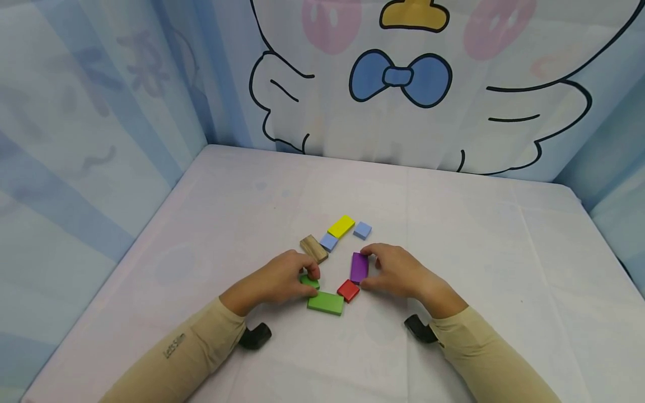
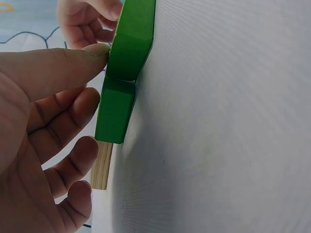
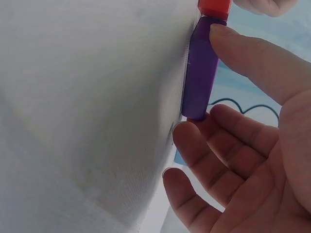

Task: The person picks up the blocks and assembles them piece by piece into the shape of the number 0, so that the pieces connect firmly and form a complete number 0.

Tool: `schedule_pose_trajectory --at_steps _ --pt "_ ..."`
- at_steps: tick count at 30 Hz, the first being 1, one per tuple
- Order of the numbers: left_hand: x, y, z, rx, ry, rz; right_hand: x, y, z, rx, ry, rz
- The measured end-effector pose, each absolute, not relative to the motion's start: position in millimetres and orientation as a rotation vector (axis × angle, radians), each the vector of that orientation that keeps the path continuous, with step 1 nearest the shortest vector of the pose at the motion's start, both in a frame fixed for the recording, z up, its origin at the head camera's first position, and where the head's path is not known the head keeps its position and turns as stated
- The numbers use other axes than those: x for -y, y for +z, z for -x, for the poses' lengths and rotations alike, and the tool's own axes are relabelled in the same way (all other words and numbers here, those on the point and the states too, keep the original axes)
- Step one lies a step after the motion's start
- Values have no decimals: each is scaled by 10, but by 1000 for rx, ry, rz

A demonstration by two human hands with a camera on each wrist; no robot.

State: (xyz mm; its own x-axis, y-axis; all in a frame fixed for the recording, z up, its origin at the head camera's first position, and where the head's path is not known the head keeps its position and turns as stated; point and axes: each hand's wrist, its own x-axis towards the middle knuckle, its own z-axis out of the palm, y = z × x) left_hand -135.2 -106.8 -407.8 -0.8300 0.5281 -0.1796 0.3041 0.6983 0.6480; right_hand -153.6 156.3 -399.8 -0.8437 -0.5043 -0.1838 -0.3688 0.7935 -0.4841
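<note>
My left hand bends its thumb and fingers around a small green block; in the left wrist view, the thumb tip of that hand lies on the edge of the longer green block, where it meets the small one. My right hand holds a purple block by its ends, thumb at the near end and a finger at the far end. A red block sits between the purple block and the long green block.
Beyond the hands lie a wooden block, a blue block, a yellow block and another blue block set slightly apart. The white-covered table meets a patterned curtain at the back and left.
</note>
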Motion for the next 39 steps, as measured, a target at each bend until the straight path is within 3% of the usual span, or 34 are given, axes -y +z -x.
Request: schedule_pose_trajectory --at_steps 18,39 --pt "1060 -4063 1346 -2555 886 -656 -1632 -3946 1575 -2725 -667 631" --pt "1067 -4070 1347 -2558 898 -635 -1637 -3823 1920 -2804 -794 447"
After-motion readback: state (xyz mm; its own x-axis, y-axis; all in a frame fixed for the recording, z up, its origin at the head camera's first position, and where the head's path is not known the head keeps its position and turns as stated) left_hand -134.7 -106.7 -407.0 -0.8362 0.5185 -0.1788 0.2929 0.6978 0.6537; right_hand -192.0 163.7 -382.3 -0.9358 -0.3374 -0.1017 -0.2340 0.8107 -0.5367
